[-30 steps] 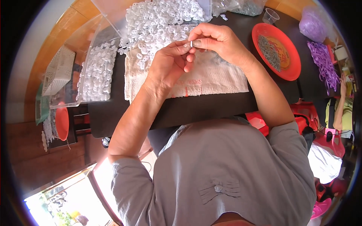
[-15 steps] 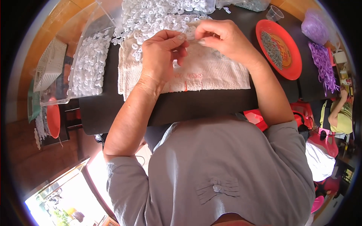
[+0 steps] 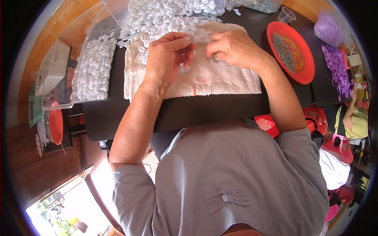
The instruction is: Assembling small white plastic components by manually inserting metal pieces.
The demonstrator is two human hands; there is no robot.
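Note:
My left hand (image 3: 164,55) is closed, thumb and forefinger pinched together above the towel. A small white plastic piece (image 3: 184,69) with holes shows at its curled lower fingers. To its right, my right hand (image 3: 237,49) is bent down over the cloth with its fingers drawn together; what lies at the fingertips is too small to make out. Beneath both hands is a cream towel (image 3: 232,84) with faint red print. A heap of white oval plastic pieces (image 3: 165,17) spreads over the towel's far edge, just beyond my left hand.
At left stands a clear bin (image 3: 63,105) holding more white pieces. A red plate (image 3: 309,65) with small grey metal parts (image 3: 282,53) lies at right, near a clear cup (image 3: 286,15) and purple straps (image 3: 338,72). Another person (image 3: 354,122) sits far right.
My right hand has moved away from the left fingertips, to the right and down onto the towel. My left hand has stayed nearly in place.

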